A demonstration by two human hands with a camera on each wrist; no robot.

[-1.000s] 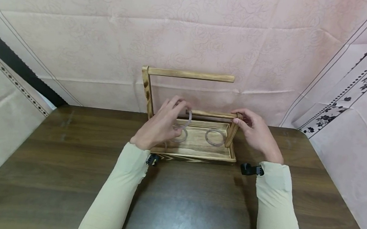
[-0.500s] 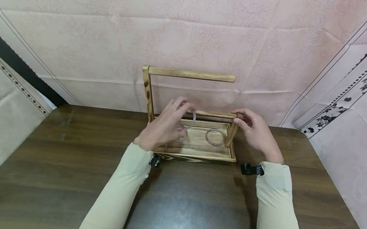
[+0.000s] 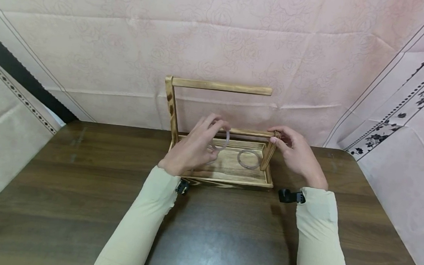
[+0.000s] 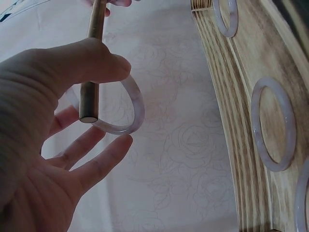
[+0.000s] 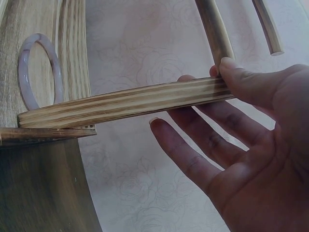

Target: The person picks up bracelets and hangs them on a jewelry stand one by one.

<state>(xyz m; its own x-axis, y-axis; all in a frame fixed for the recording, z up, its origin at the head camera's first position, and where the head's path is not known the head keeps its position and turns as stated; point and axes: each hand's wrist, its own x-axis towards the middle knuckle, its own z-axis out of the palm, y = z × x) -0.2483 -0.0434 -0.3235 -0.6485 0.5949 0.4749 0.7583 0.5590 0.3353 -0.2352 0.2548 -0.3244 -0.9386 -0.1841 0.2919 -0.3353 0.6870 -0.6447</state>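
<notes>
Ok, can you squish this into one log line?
left hand: holds bangle round lower rod | right hand: grips short post | tray: more bangles inside

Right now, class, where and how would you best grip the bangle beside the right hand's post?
I'd pinch the bangle by its left rim, from above: it appears flat in the tray, with the post close on its right.

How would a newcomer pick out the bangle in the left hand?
On the brown table, find the wooden tray with its rack. Go to the free left end of the lower rod, where the left hand pinches a pale bangle. It alone is held up off the tray floor; the other bangles lie flat in the tray.
</notes>
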